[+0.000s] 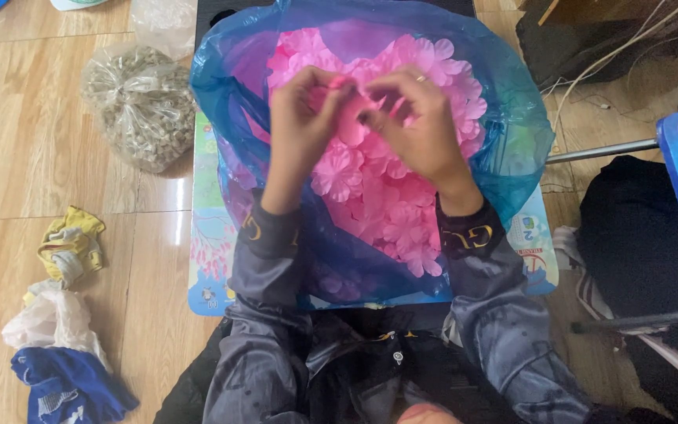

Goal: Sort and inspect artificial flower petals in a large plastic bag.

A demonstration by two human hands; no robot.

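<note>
Two bare hands work over one blue plastic bag (pixel 512 118), thin, glossy and crumpled, spread open across a small low table (pixel 205 259) with a printed, colourful top; the bag covers most of the tabletop, leaving only strips along the table's left and right edges bare. Inside the bag lies a heap of pink fabric flowers (pixel 386 204), too many to count, each flat with rounded, scalloped petals and a soft matte look. The left hand (pixel 304 110) and the right hand (pixel 417 118) meet above the far half of the heap, fingertips drawn together and pinched on one pink petal piece (pixel 351 88) held between them; one ring shows on the right hand. Both wrists end in dark, satiny sleeves. On the wooden plank floor off the table's far left corner sits one clear plastic bag of small greenish-grey bits (pixel 139 106), lumpy and shiny. Off the table's near left corner lie three soft bundles: a yellow rag (pixel 72 247), a white crumpled plastic bag (pixel 52 318) and a blue cloth (pixel 68 389).
</note>
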